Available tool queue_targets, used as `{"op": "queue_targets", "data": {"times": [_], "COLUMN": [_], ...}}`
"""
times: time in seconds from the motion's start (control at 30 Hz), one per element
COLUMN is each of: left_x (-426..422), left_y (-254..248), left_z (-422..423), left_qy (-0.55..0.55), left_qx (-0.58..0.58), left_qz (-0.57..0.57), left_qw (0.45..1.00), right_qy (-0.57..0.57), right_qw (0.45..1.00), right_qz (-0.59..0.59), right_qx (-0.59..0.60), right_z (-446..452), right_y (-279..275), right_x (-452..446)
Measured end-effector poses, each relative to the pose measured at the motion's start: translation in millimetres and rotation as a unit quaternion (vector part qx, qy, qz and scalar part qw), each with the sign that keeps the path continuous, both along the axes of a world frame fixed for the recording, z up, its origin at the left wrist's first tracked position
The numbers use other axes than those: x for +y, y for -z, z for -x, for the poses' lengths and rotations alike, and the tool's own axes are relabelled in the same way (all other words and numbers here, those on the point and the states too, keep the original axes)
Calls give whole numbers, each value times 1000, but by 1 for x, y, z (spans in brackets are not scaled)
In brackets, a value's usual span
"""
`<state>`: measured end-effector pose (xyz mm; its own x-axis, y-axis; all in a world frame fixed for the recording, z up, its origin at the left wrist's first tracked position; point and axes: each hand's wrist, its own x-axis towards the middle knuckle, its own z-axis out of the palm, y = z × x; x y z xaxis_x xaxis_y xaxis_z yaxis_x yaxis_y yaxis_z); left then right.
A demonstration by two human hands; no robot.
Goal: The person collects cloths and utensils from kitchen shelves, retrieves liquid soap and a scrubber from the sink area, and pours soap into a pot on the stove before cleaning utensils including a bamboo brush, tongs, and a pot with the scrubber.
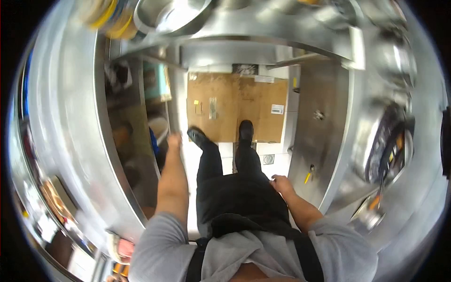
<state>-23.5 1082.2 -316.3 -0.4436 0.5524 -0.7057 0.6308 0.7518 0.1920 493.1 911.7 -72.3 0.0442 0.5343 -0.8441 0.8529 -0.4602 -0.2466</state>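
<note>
Left hand [174, 140]: fingers blurred, grip cannot be told; pale container [159, 126] just off their left. Flattened cardboard [225, 108] lies ahead-right of them, long axis crosswise, farther from right hand [280, 184], fingers loosely bent, slightly apart.

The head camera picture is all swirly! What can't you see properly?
All in the head view:
Left hand: blurred, so I can't tell whether it holds anything.
Metal bowl: partly cut off by the top edge.
White label on the cardboard: writing too small to read.
Yellow-banded containers: too blurred to tell what's inside.
</note>
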Motion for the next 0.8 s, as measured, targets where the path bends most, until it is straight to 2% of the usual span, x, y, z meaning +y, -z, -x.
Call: {"op": "queue_targets", "data": {"times": [0.03, 0.07, 0.1, 0.13, 0.17, 0.2, 0.23, 0.27, 0.33, 0.37, 0.43, 0.53, 0.6, 0.7, 0.8], "left_x": [-30, -60, -83, -98, -106, -115, -127, -126, -122, -123, -105, -82, -71, -78, -117], "left_y": [-17, -33, -51, -69, -122, -166, -188, -210, -268, -262, -291, -335, -367, -412, -418], "left_z": [-14, -24, -32, -38, -62, -80, -88, -102, -118, -105, -99, -86, -73, -60, -25], "left_qy": [84, 132, 131, 81, -127, -120, -39, -23, -57, -78, -62, -62, -74, -84, -96], "left_qx": [-63, -165, -293, -406, -387, -364, -364, -364, -272, -298, -279, -247, -267, -256, -239], "left_qz": [9, 14, 34, 72, 236, 207, 193, 193, 176, 156, 122, 37, -27, -115, -114], "left_qw": [994, 977, 947, 908, 882, 900, 910, 911, 944, 938, 951, 966, 960, 956, 960], "right_qy": [-28, 11, -29, -72, -63, -62, 4, -14, 48, 55, 40, 65, 73, 79, 70], "right_qw": [999, 999, 997, 994, 995, 994, 995, 994, 976, 973, 985, 978, 978, 977, 979], "right_qz": [-9, -29, -47, -60, -67, -75, -90, -110, -212, -224, -146, -174, -179, -182, -170], "right_qx": [42, 32, 45, 56, 48, 44, 39, 4, -26, -26, -86, -93, -82, -75, -86], "right_z": [8, 7, 2, -3, -10, -23, -35, -49, -78, -89, -101, -100, -86, -60, -24], "right_y": [-26, -38, -47, -59, -70, -78, -98, -108, -92, -96, -114, -147, -158, -165, -146], "right_x": [-5, -11, -16, -23, -17, -2, 15, 30, 34, 40, 52, 45, 29, 9, -22]}}
